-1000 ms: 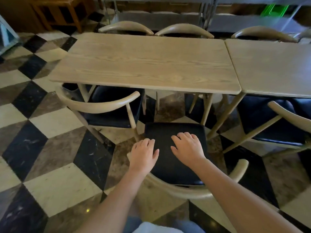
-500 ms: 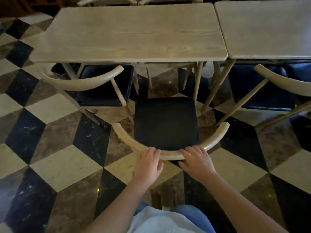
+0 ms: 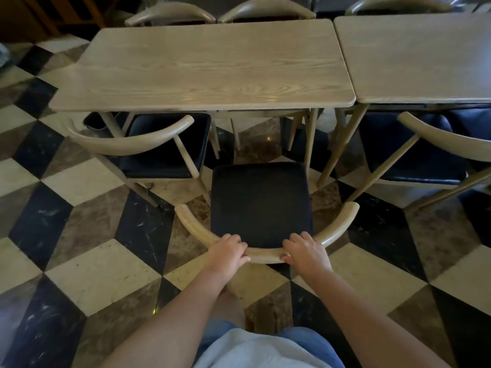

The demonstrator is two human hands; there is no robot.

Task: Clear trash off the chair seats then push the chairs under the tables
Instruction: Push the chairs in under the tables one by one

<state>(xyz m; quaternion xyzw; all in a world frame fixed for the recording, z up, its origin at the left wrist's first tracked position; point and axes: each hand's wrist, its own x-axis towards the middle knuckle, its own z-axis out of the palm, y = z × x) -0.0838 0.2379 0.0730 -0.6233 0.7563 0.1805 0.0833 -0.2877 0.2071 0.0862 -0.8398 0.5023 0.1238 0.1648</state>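
Gripping the chair's curved wooden backrest (image 3: pixel 265 254), my left hand (image 3: pixel 228 250) and right hand (image 3: pixel 305 251) wrap it; seat (image 3: pixel 260 200) near the table's (image 3: pixel 207 67) front edge.

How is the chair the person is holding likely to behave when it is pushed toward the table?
The chair looks rigid wood, so it should move as one piece. On the polished floor its legs probably slide. Both hands, left hand and right hand, push high, so it might tip slightly.

gap under table (image 3: pixel 207 67) open | left chair (image 3: pixel 164 144) close beside
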